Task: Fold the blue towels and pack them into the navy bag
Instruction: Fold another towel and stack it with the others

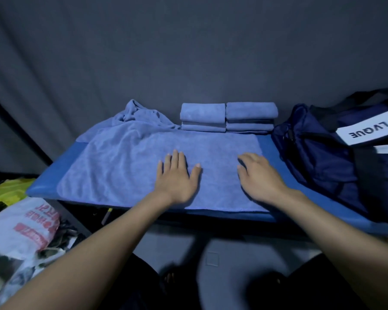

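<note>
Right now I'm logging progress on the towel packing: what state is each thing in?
Spread towel: laid flat, unfolded, both palms on it.
Crumpled towel: bunched, unfolded.
Folded towels: two neat stacks, not packed.
Navy bag: on the table's right end; whether it is open, cannot tell.
Left hand: open, pressing flat.
Right hand: open, fingers curled slightly.

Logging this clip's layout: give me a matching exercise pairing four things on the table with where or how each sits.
Things:
1. spread towel
2. folded towels
3. navy bag
4. crumpled towel

Places or states:
A. at the table's right end, white label showing
B. bunched up at the back left
C. flat on the table under both hands
D. stacked in two piles at the back centre

Pairs: 1-C, 2-D, 3-A, 4-B. The left hand lies flat on the spread towel; the right hand rests on it with fingers curled.
</note>
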